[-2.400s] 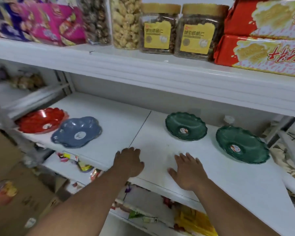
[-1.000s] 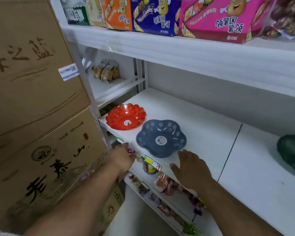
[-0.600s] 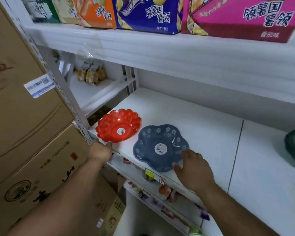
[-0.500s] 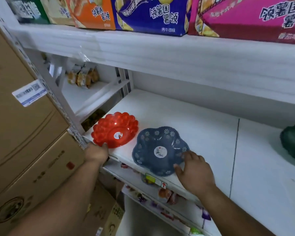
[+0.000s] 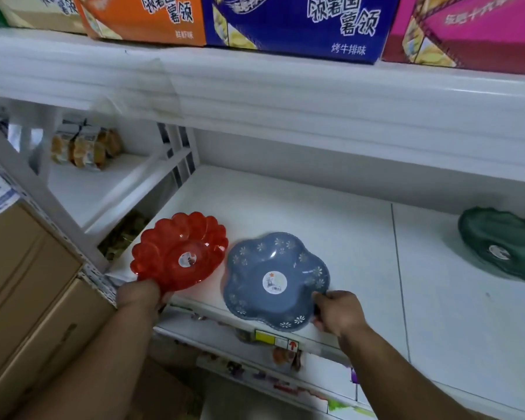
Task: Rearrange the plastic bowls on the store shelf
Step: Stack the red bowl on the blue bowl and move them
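Note:
A red scalloped plastic bowl (image 5: 179,251) sits at the left front corner of the white shelf (image 5: 331,225). My left hand (image 5: 140,297) grips its near rim. Right beside it lies a blue flower-shaped bowl (image 5: 273,280) with white daisy prints and a round sticker. My right hand (image 5: 338,312) pinches its near right edge, and the bowl tips up a little over the shelf's front lip. A dark green bowl (image 5: 503,244) rests far to the right, cut off by the frame edge.
Brown cardboard cartons (image 5: 28,283) stack close on the left against the perforated shelf post (image 5: 55,213). The upper shelf (image 5: 285,95) carries orange, blue and pink snack boxes. Packets lie on the lower shelf (image 5: 285,368) and a side shelf (image 5: 85,147).
The view swung left from the green bowls to the red and blue ones. My left hand took hold of the red bowl's rim, and my right hand closed on the blue bowl's edge.

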Available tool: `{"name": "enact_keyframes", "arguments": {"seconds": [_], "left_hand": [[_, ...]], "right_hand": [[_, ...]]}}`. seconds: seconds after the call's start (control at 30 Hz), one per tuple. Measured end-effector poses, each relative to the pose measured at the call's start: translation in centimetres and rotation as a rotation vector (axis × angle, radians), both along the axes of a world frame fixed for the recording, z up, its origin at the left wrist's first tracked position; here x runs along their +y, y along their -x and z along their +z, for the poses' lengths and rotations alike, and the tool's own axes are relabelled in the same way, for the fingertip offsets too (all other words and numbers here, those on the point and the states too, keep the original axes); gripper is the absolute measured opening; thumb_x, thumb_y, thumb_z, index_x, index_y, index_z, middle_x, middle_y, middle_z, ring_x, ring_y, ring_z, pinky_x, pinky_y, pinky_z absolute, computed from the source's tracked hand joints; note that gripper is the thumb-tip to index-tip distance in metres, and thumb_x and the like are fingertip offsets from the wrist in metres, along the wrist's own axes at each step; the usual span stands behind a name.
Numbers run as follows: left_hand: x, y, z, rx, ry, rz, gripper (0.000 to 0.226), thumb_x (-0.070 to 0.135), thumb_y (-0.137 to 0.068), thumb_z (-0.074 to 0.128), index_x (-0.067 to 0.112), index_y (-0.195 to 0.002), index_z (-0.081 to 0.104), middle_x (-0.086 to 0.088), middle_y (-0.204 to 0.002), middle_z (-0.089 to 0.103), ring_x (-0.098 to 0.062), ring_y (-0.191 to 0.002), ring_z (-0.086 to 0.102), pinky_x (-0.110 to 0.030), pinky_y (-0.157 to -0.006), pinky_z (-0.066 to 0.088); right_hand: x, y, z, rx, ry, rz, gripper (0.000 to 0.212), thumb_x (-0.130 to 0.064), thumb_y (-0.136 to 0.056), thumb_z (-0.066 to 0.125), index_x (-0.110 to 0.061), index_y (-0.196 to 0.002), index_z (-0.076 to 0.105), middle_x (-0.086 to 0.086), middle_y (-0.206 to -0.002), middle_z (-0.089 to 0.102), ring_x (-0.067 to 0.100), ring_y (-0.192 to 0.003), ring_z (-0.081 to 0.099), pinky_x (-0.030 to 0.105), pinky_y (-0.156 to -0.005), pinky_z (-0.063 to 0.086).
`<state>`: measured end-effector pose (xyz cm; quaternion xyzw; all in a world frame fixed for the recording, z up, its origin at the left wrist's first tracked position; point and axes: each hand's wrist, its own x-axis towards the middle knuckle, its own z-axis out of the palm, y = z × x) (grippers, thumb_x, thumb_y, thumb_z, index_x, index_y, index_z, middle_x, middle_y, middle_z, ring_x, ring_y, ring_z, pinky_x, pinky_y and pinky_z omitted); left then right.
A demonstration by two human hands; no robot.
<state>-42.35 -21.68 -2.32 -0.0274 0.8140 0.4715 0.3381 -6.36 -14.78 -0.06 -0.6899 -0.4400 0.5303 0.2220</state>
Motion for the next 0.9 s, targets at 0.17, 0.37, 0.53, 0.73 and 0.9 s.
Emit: {"name": "enact_keyframes", "arguments": {"seconds": [0.17, 0.37, 0.53, 0.73, 0.9], "left_hand": [[-0.2, -1.8, 2.9, 0.078, -0.154, 0.024, 0.006, 0.002, -0.085, 0.06, 0.004, -0.079, 0.061, -0.017, -0.094, 0.07, -0.024, -0.077, 0.063, -0.03, -0.064, 0.051], [-0.2, -4.0, 7.0, 0.029, -0.377, -0.096, 0.023, 0.005, -0.094, 0.058, -0.003, -0.116, 0.064, -0.022, -0.102, 0.07, -0.028, -0.081, 0.07, -0.024, -0.05, 0.059], [0.2, -7.4, 8.2, -0.03, -0.386, -0.351, 0.02, 0.001, -0.094, 0.056, -0.001, -0.111, 0.066, -0.022, -0.099, 0.072, -0.033, -0.087, 0.072, -0.031, -0.061, 0.062], [1.0, -10.6, 7.0, -0.041, -0.31, -0.474, 0.011, -0.002, -0.095, 0.055, 0.002, -0.087, 0.062, -0.022, -0.088, 0.067, -0.032, -0.078, 0.068, -0.025, -0.046, 0.057], [1.4, -11.3, 5.8, -0.014, -0.275, -0.524, 0.012, 0.0, -0.095, 0.057, 0.002, -0.085, 0.063, -0.024, -0.091, 0.068, -0.031, -0.079, 0.068, -0.027, -0.049, 0.059]], "right_hand": [[0.0, 0.3, -0.3, 0.034, -0.003, -0.049, 0.025, -0.011, -0.094, 0.061, -0.001, -0.072, 0.064, 0.015, -0.057, 0.06, 0.021, -0.042, 0.051, 0.026, -0.046, 0.048], [0.1, 0.3, -0.5, 0.068, 0.017, -0.093, 0.03, -0.013, -0.099, 0.056, 0.005, -0.078, 0.068, 0.015, -0.057, 0.062, 0.024, -0.047, 0.056, 0.027, -0.052, 0.055], [0.0, 0.2, -0.4, 0.113, 0.036, -0.118, 0.033, -0.015, -0.101, 0.054, 0.012, -0.09, 0.069, 0.019, -0.064, 0.065, 0.027, -0.058, 0.06, 0.038, -0.067, 0.061], [-0.4, 0.4, -0.3, 0.2, 0.051, -0.139, 0.028, -0.016, -0.102, 0.052, 0.0, -0.085, 0.068, 0.015, -0.063, 0.063, 0.027, -0.063, 0.058, 0.039, -0.069, 0.056], [-1.1, 0.4, 0.3, 0.22, 0.057, -0.136, 0.027, -0.012, -0.1, 0.049, 0.0, -0.089, 0.071, 0.006, -0.06, 0.07, 0.018, -0.057, 0.067, 0.032, -0.065, 0.061]]}}
